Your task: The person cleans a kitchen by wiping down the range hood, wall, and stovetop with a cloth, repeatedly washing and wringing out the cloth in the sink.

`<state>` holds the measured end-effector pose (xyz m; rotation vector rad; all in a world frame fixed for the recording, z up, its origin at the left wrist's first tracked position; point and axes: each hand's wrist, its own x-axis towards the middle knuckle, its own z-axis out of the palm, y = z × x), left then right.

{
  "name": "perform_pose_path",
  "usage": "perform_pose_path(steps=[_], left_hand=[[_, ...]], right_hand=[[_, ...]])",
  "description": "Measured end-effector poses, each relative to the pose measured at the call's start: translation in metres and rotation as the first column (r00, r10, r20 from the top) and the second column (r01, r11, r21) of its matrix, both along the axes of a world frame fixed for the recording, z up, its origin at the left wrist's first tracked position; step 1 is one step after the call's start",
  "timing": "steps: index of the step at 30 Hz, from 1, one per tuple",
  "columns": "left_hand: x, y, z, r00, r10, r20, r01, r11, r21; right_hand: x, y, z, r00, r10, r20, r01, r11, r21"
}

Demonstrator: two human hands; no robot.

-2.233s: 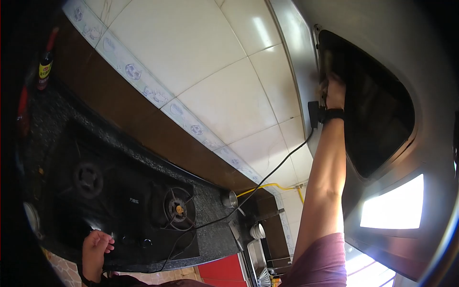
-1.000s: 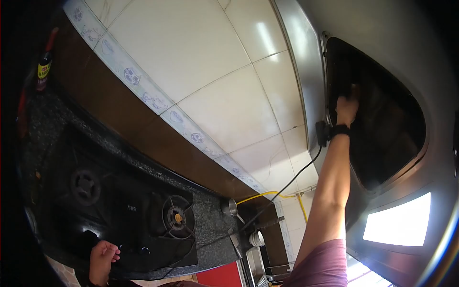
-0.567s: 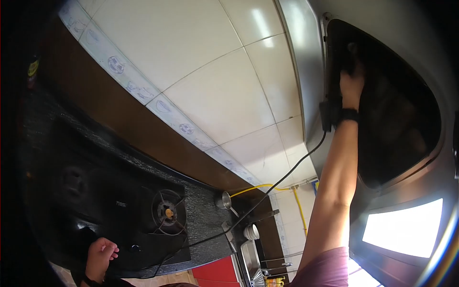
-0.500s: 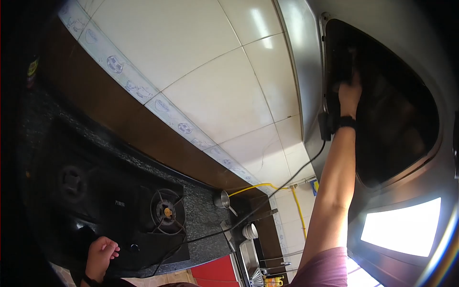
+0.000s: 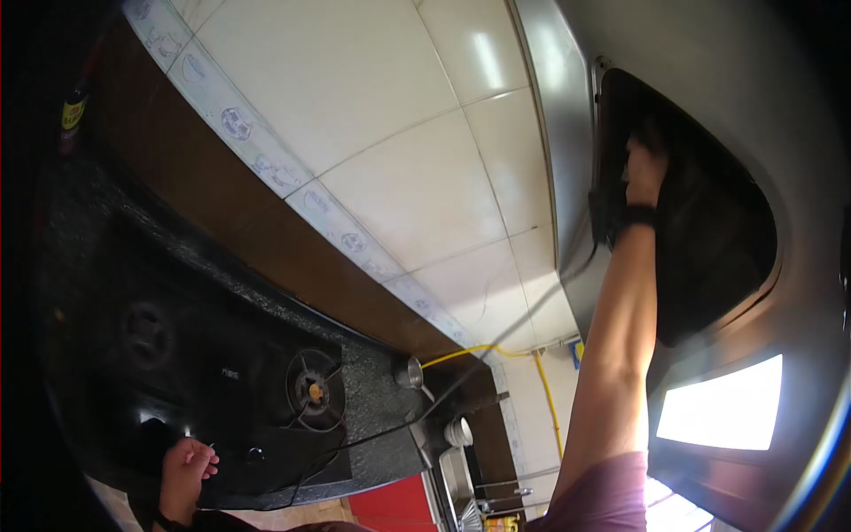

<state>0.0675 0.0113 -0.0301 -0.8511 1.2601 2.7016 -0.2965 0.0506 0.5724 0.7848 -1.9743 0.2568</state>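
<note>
My right hand (image 5: 647,173) reaches up into the dark recess of the metal range hood (image 5: 567,80), its fingers closed around something too dark and blurred to make out. A black wristband sits at that wrist, beside a black box-like piece (image 5: 607,215) from which a black cord (image 5: 461,381) hangs down across the view. At the lower left my left hand (image 5: 189,463) is loosely curled over the front of the black stove (image 5: 213,403), near a knob (image 5: 256,455). Nothing shows between its fingers.
A small metal pot (image 5: 410,372) stands past the right burner (image 5: 315,391). Beyond are stacked white bowls (image 5: 458,433), a sink (image 5: 460,483) and a yellow hose (image 5: 551,399) along the tiled wall. A bottle with a yellow label (image 5: 74,113) stands at the far left.
My right hand sits lower in the view, as does the hood opening, and is still inside it. The cord has shifted and is blurred. My left hand has barely changed.
</note>
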Motion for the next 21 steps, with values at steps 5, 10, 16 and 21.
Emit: perform_pose_path(steps=[5, 10, 16, 21], left_hand=[[-0.02, 0.02, 0.008, 0.995, -0.102, -0.022, 0.101, 0.994, -0.041], [-0.037, 0.053, -0.003, 0.972, -0.224, -0.064, 0.224, 0.975, -0.013], [-0.037, 0.05, 0.005, 0.972, -0.22, -0.078, 0.221, 0.975, 0.0], [-0.028, 0.03, 0.011, 0.984, -0.164, -0.069, 0.157, 0.984, -0.089]], right_hand=[[-0.035, 0.028, -0.004, 0.916, 0.399, -0.033, -0.392, 0.91, 0.139], [-0.017, 0.021, 0.002, 0.98, 0.195, -0.036, -0.18, 0.95, 0.254], [-0.016, 0.028, 0.014, 0.983, -0.024, -0.181, 0.099, 0.903, 0.418], [-0.068, 0.097, 0.04, 0.904, -0.12, -0.411, 0.339, 0.787, 0.516]])
